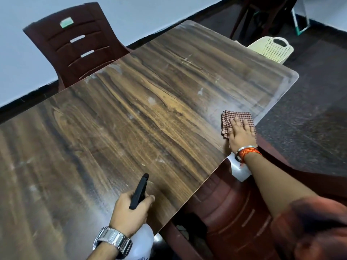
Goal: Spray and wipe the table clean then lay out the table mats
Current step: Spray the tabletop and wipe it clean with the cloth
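Head view shows the right hand [242, 134] flat on the checked cloth [235, 121] at the table [150, 87] edge, unwiped wood stretching leftward toward the left hand [131, 212], which grips the spray bottle [139, 192].

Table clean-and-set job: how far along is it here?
Early. The table still shows pale smudges. In hand: the left hand holds the spray bottle; the right hand presses the checked cloth flat near the table's edge. Left: finishing wiping and laying mats; none visible.
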A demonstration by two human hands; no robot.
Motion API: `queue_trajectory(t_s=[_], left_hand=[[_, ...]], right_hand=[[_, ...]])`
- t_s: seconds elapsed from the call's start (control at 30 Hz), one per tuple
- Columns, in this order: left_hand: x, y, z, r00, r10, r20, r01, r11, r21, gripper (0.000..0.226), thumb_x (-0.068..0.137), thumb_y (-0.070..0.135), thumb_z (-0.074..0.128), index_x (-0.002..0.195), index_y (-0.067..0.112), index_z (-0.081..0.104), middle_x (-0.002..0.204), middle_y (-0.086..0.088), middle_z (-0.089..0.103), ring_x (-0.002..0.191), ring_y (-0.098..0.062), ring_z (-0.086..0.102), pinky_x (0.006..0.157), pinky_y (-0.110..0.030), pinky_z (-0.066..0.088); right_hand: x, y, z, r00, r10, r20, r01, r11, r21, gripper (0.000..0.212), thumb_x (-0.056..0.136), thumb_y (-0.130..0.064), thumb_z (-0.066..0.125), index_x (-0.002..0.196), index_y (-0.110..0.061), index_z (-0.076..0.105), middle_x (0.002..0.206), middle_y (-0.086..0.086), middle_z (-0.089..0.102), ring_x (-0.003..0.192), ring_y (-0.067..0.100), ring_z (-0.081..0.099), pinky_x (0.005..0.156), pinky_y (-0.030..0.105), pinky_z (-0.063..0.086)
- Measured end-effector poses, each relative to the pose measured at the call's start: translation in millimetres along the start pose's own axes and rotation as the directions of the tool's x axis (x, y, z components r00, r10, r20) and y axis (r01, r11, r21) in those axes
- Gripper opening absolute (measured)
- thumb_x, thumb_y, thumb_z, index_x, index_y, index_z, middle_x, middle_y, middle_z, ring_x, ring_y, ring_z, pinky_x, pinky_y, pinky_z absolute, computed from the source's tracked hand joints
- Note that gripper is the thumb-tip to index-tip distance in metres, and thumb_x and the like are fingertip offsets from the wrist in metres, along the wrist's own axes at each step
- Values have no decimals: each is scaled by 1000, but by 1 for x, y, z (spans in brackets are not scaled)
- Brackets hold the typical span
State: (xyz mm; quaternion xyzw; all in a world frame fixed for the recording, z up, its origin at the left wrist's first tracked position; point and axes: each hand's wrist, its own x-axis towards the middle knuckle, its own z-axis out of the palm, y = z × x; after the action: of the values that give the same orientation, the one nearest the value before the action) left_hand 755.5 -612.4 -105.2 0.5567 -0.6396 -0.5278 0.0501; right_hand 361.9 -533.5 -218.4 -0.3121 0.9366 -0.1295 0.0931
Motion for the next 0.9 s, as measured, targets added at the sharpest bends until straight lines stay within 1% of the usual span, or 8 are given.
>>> queue_trajectory(t_s=[0.07, 0.2, 0.33, 0.43, 0.53, 0.67, 0.77, 0.9], left_hand=[[-5, -3, -1, 1000, -6, -10, 6, 1000, 7, 24, 86, 12, 72, 71, -5, 64, 41, -6, 54, 35, -17, 52, 41, -19, 43], [-14, -6, 1, 1000, 16, -13, -16, 1000, 5, 25, 86, 11, 72, 74, -9, 63, 42, -6, 53, 36, -18, 52, 42, -23, 45], [-28, -6, 4, 994, 104, 13, -104, 994, 39, 19, 81, 13, 77, 76, 0, 64, 47, -3, 57, 40, -16, 56, 46, -27, 48], [-47, -5, 3, 975, 214, 63, -219, 971, 98, 20, 73, 17, 83, 76, 11, 64, 58, -1, 65, 52, -18, 64, 56, -31, 53], [-70, 3, 8, 938, 306, 165, -332, 929, 161, 24, 70, 18, 84, 80, 16, 62, 70, 3, 68, 61, -11, 64, 55, -16, 45], [-104, 30, 33, 857, 429, 286, -491, 848, 200, 32, 66, 20, 88, 78, 21, 58, 69, 9, 65, 60, -7, 60, 56, -19, 43], [-130, 63, 62, 788, 503, 355, -589, 783, 200, 34, 65, 21, 88, 79, 20, 58, 68, 9, 63, 58, -8, 57, 55, -20, 41], [-161, 111, 110, 695, 600, 396, -701, 687, 192, 34, 64, 25, 88, 80, 23, 58, 78, 4, 70, 71, -15, 67, 64, -27, 51]], right_hand=[[-20, -22, 5, 1000, -4, -22, 5, 999, 46, 47, 99, -30, 36, 146, -28, 36, 156, -4, 27, 145, 25, 15, 119, 39, 5], [-105, -72, 16, 967, -250, 55, 239, 959, 155, 55, 87, -8, 46, 139, -25, 47, 148, 0, 42, 143, 24, 24, 117, 34, 18], [-186, -111, 10, 886, -438, 149, 424, 898, 118, 34, 98, -26, 40, 130, -29, 51, 133, 1, 56, 124, 24, 50, 97, 33, 41], [-224, -110, -19, 961, -260, 96, 234, 947, 221, 29, 100, -40, 35, 120, -30, 53, 119, -2, 64, 106, 28, 61, 81, 38, 49], [-258, -89, -56, 998, -68, -8, 65, 915, 397, 26, 100, -39, 37, 113, -28, 56, 105, 3, 69, 98, 28, 64, 78, 35, 49], [-296, -48, -117, 990, 113, -89, -56, 872, 485, 26, 99, -30, 48, 112, -15, 64, 107, 6, 69, 104, 24, 61, 73, 21, 36], [-318, -9, -168, 961, 238, -138, -138, 851, 507, 25, 90, -33, 63, 107, -16, 68, 102, 3, 72, 99, 19, 64, 75, 20, 40], [-335, 43, -226, 922, 324, -211, -175, 837, 518, 31, 78, -29, 74, 106, -15, 71, 102, 2, 72, 97, 17, 66, 87, 25, 48]])
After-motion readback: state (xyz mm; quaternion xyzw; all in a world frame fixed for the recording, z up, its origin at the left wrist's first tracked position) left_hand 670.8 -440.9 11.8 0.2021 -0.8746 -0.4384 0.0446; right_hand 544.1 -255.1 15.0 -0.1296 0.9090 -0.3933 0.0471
